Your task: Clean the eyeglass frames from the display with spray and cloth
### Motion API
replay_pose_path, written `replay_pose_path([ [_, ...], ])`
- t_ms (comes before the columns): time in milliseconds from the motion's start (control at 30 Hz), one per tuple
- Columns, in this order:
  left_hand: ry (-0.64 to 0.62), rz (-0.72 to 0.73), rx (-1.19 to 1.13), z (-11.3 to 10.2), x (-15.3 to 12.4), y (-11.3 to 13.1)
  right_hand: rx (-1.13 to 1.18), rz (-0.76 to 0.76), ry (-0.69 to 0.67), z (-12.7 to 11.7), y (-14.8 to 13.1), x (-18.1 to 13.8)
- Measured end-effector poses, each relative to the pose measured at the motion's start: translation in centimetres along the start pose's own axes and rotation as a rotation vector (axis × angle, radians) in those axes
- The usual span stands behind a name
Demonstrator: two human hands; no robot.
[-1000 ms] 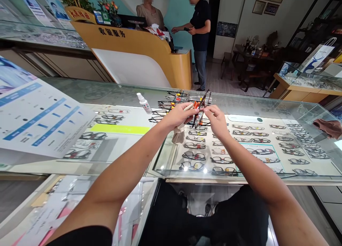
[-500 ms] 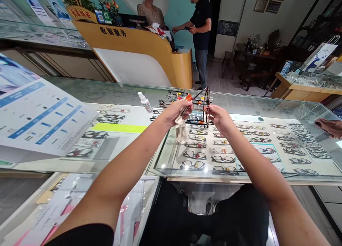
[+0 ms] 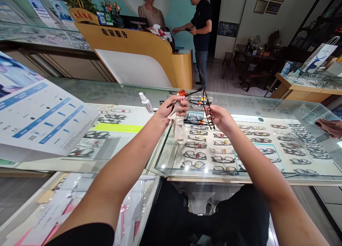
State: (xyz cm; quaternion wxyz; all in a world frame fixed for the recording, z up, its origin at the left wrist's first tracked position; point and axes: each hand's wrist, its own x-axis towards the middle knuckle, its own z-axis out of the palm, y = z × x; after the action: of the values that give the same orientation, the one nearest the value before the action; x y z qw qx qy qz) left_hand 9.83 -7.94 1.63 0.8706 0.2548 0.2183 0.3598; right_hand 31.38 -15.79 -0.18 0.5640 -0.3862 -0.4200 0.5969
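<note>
Head camera, and we have our left hand (image 3: pixel 175 109) closed round a pale cloth (image 3: pixel 179 131) and one arm of the glasses (image 3: pixel 205 103), our right hand (image 3: pixel 222 118) pinching their rim, above the glass case (image 3: pixel 253 181).

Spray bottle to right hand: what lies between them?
In the head view: the left hand, its beige cloth, a lettered sign beyond, and the held glasses.

gap between left hand (image 3: pixel 175 109) and right hand (image 3: pixel 220 117) spanned by eyeglasses (image 3: pixel 206 105); cloth (image 3: pixel 180 130) hangs below left hand. spray bottle (image 3: pixel 146 103) near left hand, in way of low sideways pass. room over yellow-green strip (image 3: pixel 119 127), between spray bottle and leaflet (image 3: pixel 53 114). glass case (image 3: pixel 205 177) bars way down to display frames (image 3: pixel 223 160).
</note>
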Motion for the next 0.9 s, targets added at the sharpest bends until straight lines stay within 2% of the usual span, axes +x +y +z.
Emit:
replay_pose_path([
  [233,0.040,0.031,-0.020,-0.1,0.1,0.3,0.023,0.013,0.034,0.1,-0.3,-0.1],
  [600,0.025,-0.027,-0.043,-0.1,-0.2,0.6,0.046,0.086,0.058,-0.5,-0.9,-0.1],
  [767,0.012,0.046,-0.062,0.3,-0.3,0.5,0.131,0.085,0.068,-0.7,-1.2,-0.1],
  [900,0.056,0.105,0.015,-0.1,0.2,0.5,0.169,0.025,0.114,-1.2,-1.5,0.1],
])
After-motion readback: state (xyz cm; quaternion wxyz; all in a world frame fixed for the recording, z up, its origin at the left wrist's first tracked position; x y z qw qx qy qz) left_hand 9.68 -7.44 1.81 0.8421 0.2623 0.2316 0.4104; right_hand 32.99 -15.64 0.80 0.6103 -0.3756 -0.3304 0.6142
